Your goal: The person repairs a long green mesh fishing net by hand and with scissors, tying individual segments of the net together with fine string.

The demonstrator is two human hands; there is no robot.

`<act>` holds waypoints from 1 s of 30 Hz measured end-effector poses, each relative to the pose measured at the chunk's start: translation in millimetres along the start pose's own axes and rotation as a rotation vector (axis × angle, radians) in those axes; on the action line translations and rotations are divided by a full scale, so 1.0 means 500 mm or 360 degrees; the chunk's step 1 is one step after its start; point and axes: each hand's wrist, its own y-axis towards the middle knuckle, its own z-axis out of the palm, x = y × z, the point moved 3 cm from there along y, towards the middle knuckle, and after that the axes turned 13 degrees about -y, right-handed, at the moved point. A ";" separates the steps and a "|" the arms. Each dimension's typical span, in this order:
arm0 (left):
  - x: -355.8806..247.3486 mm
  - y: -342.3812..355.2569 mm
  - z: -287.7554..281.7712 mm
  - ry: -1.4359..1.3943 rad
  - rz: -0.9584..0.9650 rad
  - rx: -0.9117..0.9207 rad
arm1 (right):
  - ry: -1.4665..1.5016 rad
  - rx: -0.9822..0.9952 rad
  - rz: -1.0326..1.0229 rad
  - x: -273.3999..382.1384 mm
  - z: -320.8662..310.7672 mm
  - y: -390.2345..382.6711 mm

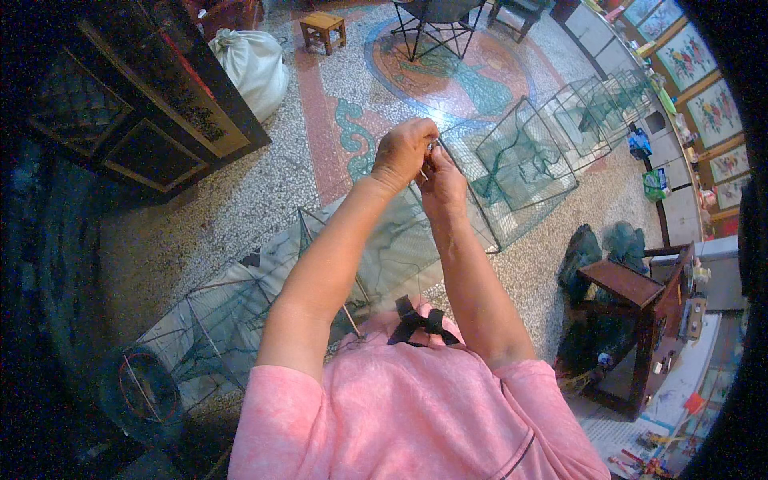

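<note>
The net (512, 164) stretches across the floor (520, 292) below my left hand (404, 152) and right hand (444, 182). Ahead of both are a stool (322, 30) and a chair (440, 10); left of them, a sack (252, 72) and a door (164, 104); right, furniture (621, 282).

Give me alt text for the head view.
The left hand and right hand of a person in a pink shirt are close together over a long framed green net on a speckled floor; beyond are a wooden stool and white sack.
</note>
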 end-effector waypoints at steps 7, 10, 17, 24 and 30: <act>-0.017 0.012 -0.009 0.0002 0.0187 0.0407 | 0.0148 0.0071 0.0065 -0.001 0.000 -0.001; -0.019 0.010 -0.007 0.0057 0.0235 0.0254 | 0.0137 0.0053 0.0058 0.005 0.009 -0.004; -0.025 0.010 -0.014 -0.0018 0.0124 0.0294 | -0.0019 -0.0051 0.0011 0.003 -0.003 -0.003; -0.020 0.022 -0.014 0.0037 0.0111 0.0415 | -0.0070 -0.0139 0.0040 0.004 -0.005 -0.011; -0.019 0.010 -0.005 0.0251 0.0228 0.0352 | -0.0092 -0.0130 -0.0019 0.010 -0.001 -0.016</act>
